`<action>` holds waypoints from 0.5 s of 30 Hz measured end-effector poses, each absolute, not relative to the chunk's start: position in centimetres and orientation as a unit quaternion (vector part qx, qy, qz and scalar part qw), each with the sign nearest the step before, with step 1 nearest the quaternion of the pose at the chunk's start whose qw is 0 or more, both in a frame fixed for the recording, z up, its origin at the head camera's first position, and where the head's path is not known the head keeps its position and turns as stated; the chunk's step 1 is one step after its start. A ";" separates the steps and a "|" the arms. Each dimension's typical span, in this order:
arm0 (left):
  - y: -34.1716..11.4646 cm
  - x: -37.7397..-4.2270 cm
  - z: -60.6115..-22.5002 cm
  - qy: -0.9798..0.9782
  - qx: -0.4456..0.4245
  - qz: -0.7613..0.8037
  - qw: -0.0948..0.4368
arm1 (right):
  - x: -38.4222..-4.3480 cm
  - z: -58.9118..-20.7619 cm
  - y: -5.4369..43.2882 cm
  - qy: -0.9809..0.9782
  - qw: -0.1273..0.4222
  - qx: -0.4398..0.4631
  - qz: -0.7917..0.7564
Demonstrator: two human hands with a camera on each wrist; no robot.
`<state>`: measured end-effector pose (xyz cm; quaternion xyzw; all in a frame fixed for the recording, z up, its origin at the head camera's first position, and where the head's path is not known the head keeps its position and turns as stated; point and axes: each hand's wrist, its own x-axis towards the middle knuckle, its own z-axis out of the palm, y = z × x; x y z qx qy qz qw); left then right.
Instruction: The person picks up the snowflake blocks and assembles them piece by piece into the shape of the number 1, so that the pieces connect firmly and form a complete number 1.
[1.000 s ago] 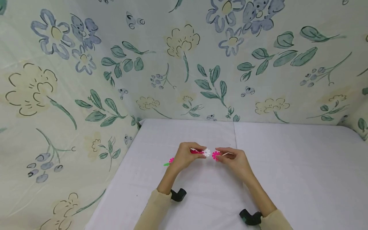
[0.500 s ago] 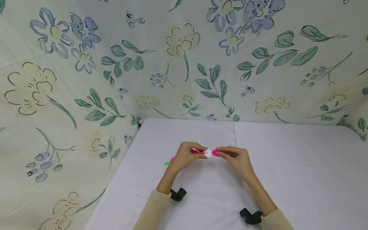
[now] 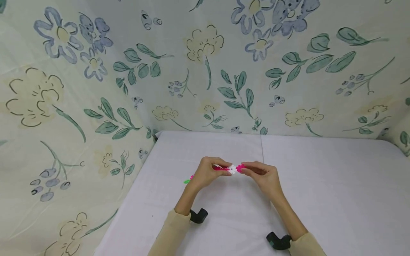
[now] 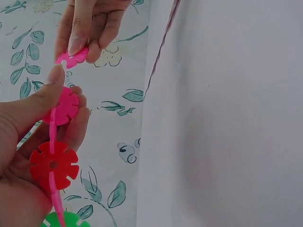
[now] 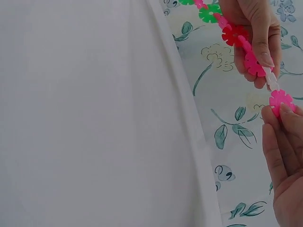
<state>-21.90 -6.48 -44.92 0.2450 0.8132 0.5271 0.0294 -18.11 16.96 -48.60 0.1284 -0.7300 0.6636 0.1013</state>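
My left hand (image 3: 205, 174) pinches a chain of slotted plastic snowflake discs near its end, thumb against the fingers. In the left wrist view a red disc (image 4: 41, 160) and a green disc (image 4: 75, 220) hang along the palm, joined by pink discs seen edge-on. Past the left fingertips sticks out a white snowflake disc (image 3: 232, 169). My right hand (image 3: 264, 177) pinches a pink snowflake disc (image 5: 278, 97) between thumb and fingers. Its notched edge meets the white disc's edge, both raised over the table. The left wrist hides part of the chain in the head view.
A white cloth covers the table (image 3: 320, 192), with a seam running back from the hands. Floral fabric (image 3: 205, 78) hangs behind and at the left. Black wrist-camera mounts (image 3: 199, 216) jut inward from both sleeves.
The right hand has brought the pink disc leftward and slightly up, closing the gap to the white disc. Over the last half second both hands have stayed almost still.
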 end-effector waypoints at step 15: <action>-6.5 -22.0 -44.8 0.804 0.256 0.535 0.037 | -18.1 -48.8 16.5 -0.740 0.155 0.144 0.638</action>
